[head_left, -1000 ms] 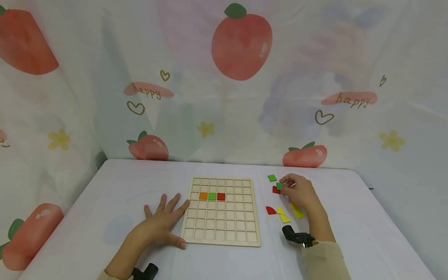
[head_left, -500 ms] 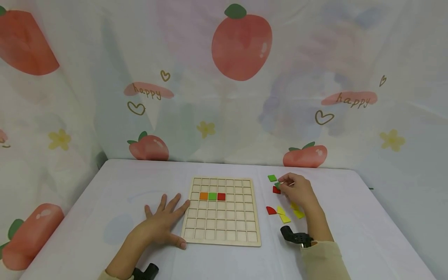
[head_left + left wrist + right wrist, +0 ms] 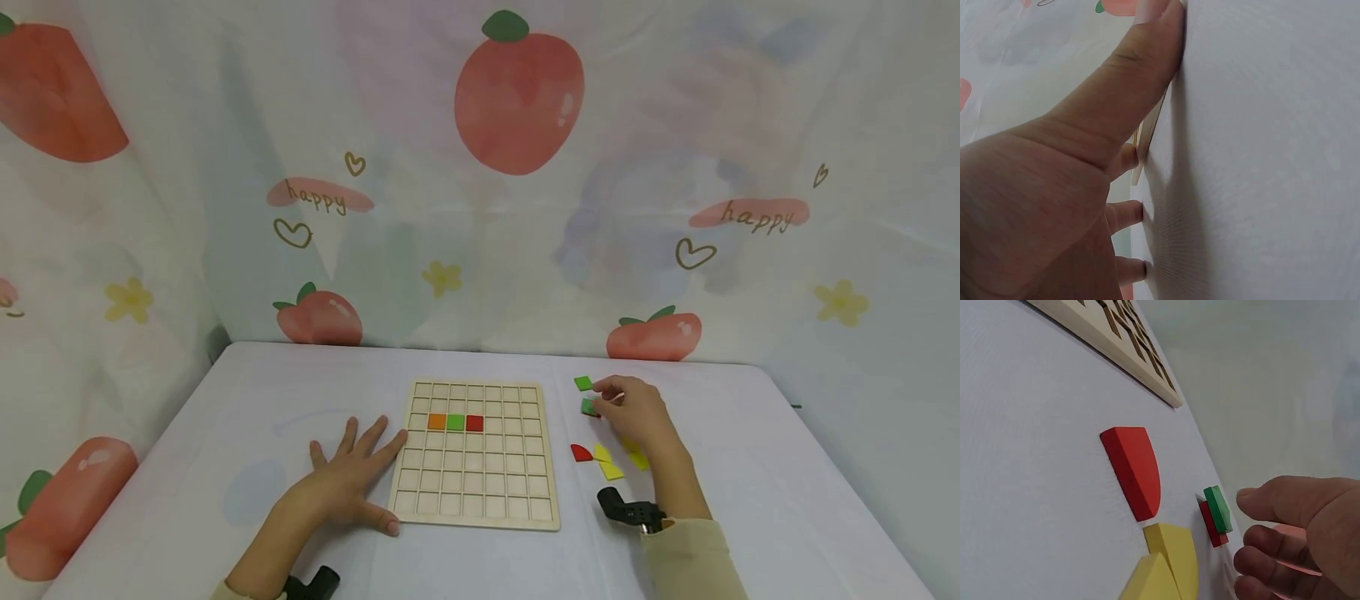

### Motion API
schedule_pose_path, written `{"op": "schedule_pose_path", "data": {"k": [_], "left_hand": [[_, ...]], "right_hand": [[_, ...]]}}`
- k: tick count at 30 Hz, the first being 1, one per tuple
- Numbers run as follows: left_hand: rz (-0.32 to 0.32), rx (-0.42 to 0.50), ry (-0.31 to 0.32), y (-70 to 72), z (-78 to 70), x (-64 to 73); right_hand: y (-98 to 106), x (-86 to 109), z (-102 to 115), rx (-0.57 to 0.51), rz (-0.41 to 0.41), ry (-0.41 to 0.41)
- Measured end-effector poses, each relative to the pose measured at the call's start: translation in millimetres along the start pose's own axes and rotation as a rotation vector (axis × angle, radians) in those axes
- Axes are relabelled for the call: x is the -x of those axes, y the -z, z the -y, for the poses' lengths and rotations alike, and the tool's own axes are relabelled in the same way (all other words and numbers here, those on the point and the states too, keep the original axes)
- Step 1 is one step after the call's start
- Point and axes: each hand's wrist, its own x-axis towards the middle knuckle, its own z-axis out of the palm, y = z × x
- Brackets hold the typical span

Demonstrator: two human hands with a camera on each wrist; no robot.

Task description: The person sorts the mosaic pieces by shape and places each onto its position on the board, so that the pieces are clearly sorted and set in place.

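My left hand [image 3: 337,487] lies with fingers spread at the left side of the wooden grid board [image 3: 552,467]; index fingertip and thumb are right at its edge. In the board's second row sit an orange square tile [image 3: 437,422], a green square tile [image 3: 455,422] and a red square tile [image 3: 475,423]. My right hand [image 3: 636,407] hovers right of the board with loosely bent fingers and nothing between them. Just beside its thumb, a darker green tile [image 3: 1218,509] lies on top of a red tile [image 3: 1210,525], mostly covering it in the head view.
Behind that stack lies another green tile [image 3: 583,383]. Closer to me are a red curved-edge piece [image 3: 581,452] and several yellow pieces [image 3: 611,470], one partly behind the right wrist. A patterned cloth wall [image 3: 480,275] rises at the table's far edge.
The darker green tile, pinched and tilted in my right fingers before, now rests on the red tile, let go. The right hand shifted slightly left; the left hand stayed put.
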Motion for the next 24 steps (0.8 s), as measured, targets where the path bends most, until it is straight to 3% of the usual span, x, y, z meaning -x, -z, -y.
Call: {"op": "schedule_pose_path", "data": {"k": [6,15,24], "left_hand": [[0.003,0.003,-0.006,1.7,-1.1,0.9],[0.000,0.012,-0.016,0.3,0.9,1.5],[-0.001,0.011,-0.018,-0.8,2.1,1.3]], "right_hand": [[-3.7,-1.2,1.1,0.032,0.041,-0.001],[-5.5,-1.2,0.0,-0.007,0.050,-0.007],[-4.8,-1.4,-0.9,-0.005,0.020,0.058]]}}
